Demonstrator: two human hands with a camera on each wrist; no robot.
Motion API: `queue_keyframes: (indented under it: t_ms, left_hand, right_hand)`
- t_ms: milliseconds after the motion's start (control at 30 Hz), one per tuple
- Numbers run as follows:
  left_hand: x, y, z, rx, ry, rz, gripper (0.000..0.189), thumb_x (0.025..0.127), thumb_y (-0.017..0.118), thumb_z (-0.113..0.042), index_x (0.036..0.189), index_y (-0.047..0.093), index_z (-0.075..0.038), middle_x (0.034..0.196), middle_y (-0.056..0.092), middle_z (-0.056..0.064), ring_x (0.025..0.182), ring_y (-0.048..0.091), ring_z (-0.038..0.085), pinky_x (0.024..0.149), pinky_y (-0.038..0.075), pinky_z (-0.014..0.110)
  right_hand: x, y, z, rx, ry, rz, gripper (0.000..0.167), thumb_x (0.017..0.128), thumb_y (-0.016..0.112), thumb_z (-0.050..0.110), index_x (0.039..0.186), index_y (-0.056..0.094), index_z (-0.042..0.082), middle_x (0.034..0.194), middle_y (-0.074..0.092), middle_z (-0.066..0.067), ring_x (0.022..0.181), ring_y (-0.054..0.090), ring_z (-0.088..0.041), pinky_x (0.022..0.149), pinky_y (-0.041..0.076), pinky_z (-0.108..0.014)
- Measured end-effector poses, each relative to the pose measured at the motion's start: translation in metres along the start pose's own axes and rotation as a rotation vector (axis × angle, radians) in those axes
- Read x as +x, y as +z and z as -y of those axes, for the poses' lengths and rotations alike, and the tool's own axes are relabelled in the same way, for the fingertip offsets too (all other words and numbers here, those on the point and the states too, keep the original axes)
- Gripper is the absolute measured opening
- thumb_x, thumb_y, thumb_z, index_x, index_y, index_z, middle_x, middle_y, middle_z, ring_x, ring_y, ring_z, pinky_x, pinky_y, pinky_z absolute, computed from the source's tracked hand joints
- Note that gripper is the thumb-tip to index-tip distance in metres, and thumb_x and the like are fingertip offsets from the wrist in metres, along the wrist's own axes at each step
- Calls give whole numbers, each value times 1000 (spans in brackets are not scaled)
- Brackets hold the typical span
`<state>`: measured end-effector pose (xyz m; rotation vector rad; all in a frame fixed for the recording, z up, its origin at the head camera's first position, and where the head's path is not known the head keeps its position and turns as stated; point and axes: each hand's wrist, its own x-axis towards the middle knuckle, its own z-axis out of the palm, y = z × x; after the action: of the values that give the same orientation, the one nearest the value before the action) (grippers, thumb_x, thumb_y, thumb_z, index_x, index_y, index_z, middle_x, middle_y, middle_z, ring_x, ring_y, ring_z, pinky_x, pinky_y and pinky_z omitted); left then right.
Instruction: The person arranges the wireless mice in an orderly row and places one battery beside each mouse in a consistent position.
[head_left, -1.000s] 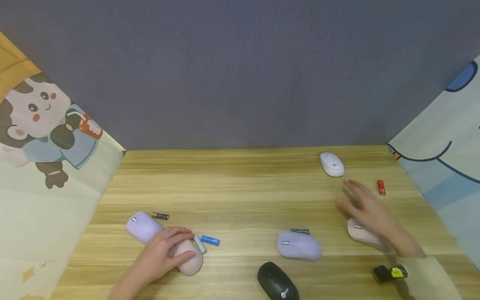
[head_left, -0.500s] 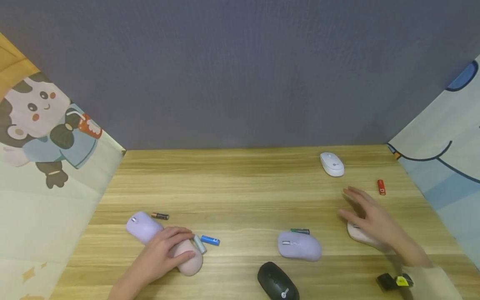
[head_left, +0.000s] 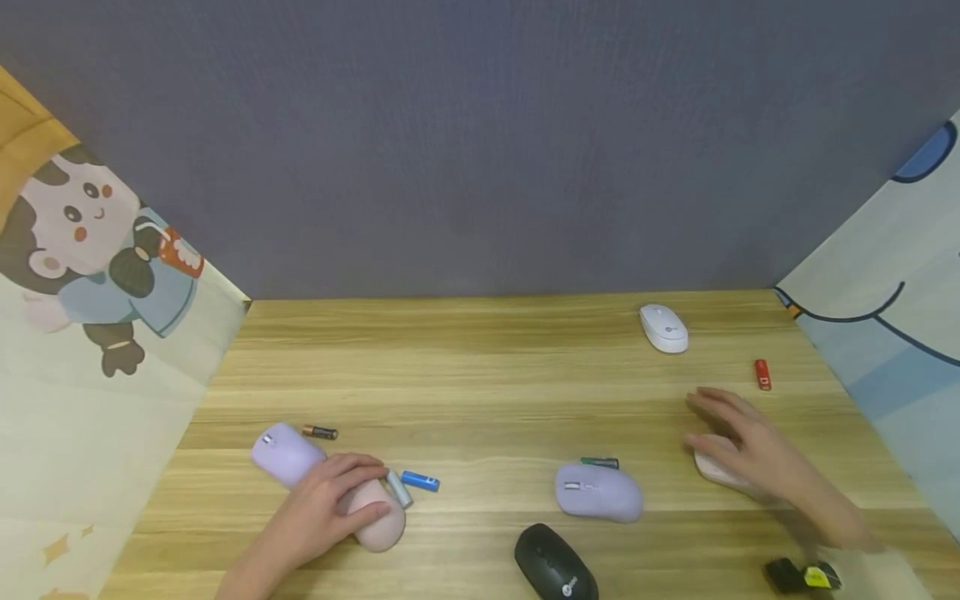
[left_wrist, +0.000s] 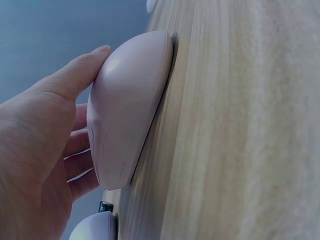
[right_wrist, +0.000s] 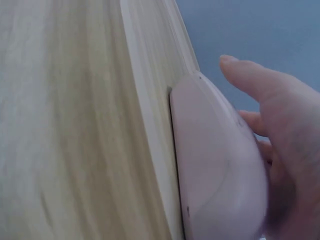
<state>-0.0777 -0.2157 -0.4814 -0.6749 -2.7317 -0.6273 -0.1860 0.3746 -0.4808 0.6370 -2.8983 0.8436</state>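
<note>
My left hand (head_left: pixel 318 508) rests on a pale pink computer mouse (head_left: pixel 384 527), thumb and fingers laid relaxed over it. In the left wrist view that pink mouse (left_wrist: pixel 127 105) stays flat on the wood, the thumb touching its upper side. Over at the right, my right hand (head_left: pixel 761 454) hovers above a second pale pink mouse (head_left: pixel 714 468) and covers part of it. The right wrist view shows this mouse (right_wrist: pixel 215 155) on the table, the thumb apart from it and the fingers partly hidden behind.
Two lilac mice (head_left: pixel 287 454), a black mouse (head_left: pixel 555 562) and a white mouse (head_left: pixel 664 328) lie on the wooden table (head_left: pixel 480 375). Loose batteries lie among them, including a blue battery (head_left: pixel 421 481) and a red battery (head_left: pixel 762 375). A grey panel (head_left: pixel 480 150) stands behind.
My right hand has moved down and slightly right, back over the right-hand pink mouse. The left hand and the mice have stayed put.
</note>
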Motion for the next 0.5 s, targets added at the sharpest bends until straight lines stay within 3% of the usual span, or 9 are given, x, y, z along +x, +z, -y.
queue_keyframes:
  t_ms: [100, 167, 267, 333, 500]
  left_hand:
    - [0, 0, -1, -2, 2, -3, 37, 83, 85, -40, 115, 77, -23, 120, 71, -9, 109, 67, 16, 88, 59, 43]
    - [0, -1, -1, -1, 2, -3, 37, 83, 85, -40, 115, 77, -23, 120, 71, -9, 109, 67, 16, 88, 59, 43]
    - [0, -1, -1, 1, 2, -2, 37, 83, 86, -40, 115, 77, -22, 120, 71, -9, 108, 67, 16, 88, 59, 43]
    - [0, -1, -1, 3, 1, -2, 37, 83, 86, -40, 114, 77, -22, 120, 71, -9, 108, 67, 16, 88, 59, 43]
    - [0, -1, -1, 5, 4, -5, 38, 82, 86, -40, 114, 77, -21, 119, 72, -8, 108, 67, 16, 88, 59, 43]
  right_hand:
    - [-4, -2, -1, -7, -21, -2, 59, 90, 81, 26, 142, 59, 7, 146, 52, -19, 127, 50, -47, 111, 42, -58]
    - [-8, -3, -1, -12, -12, 12, 60, 90, 81, 28, 143, 59, 10, 146, 53, -14, 128, 50, -42, 118, 34, -32]
    - [-12, -6, -2, -17, -6, 31, 60, 89, 82, 29, 142, 59, 14, 144, 53, -10, 127, 48, -36, 111, 28, -14]
    - [-14, -6, -3, -28, -13, 27, 60, 87, 84, 29, 140, 61, 15, 141, 55, -8, 125, 48, -31, 102, 27, -8]
    - [-19, -7, -5, -40, -5, 21, 60, 82, 88, 33, 136, 65, 20, 137, 58, -4, 121, 47, -19, 90, 32, -13]
